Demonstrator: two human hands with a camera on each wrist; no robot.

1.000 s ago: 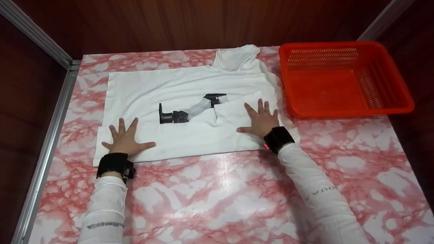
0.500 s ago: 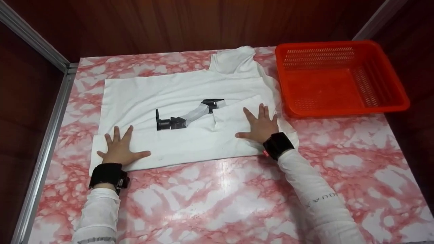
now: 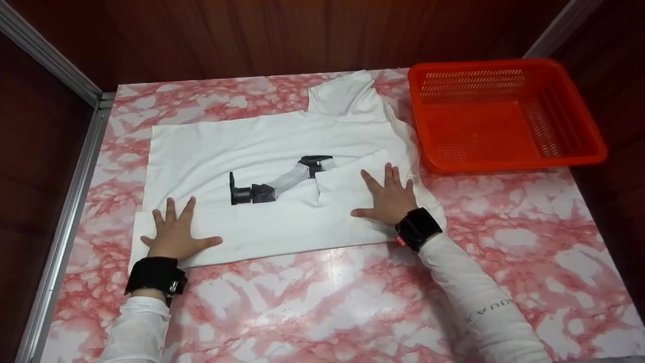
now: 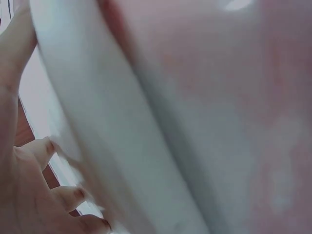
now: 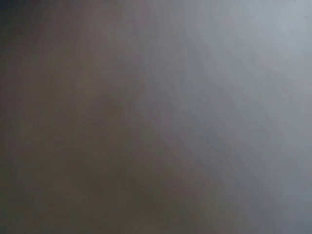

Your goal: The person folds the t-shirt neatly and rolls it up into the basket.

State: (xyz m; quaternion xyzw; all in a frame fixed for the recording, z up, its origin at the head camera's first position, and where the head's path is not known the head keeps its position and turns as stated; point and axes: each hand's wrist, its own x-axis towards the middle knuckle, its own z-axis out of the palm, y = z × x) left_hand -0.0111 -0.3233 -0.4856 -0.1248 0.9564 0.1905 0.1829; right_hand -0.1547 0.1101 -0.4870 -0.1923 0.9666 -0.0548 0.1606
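Observation:
A white T-shirt lies sideways on the table, its near side folded over toward the middle. Part of a black and grey print shows beside the folded layer. One sleeve sticks out at the back. With fingers spread, my left hand rests flat on the folded layer at its left end. My right hand lies flat on the same layer at the right, fingers also spread. In the left wrist view, the left hand touches the white cloth. The right wrist view is too dark and blurred to read.
A red plastic basket with slotted sides stands right of the T-shirt at the back. The table has a pink and white marbled top. Dark wood panels enclose it at the back and sides.
The T-shirt and both hands on it have shifted a little lower in the head view, toward the table's near side. Both hands stay spread on the cloth.

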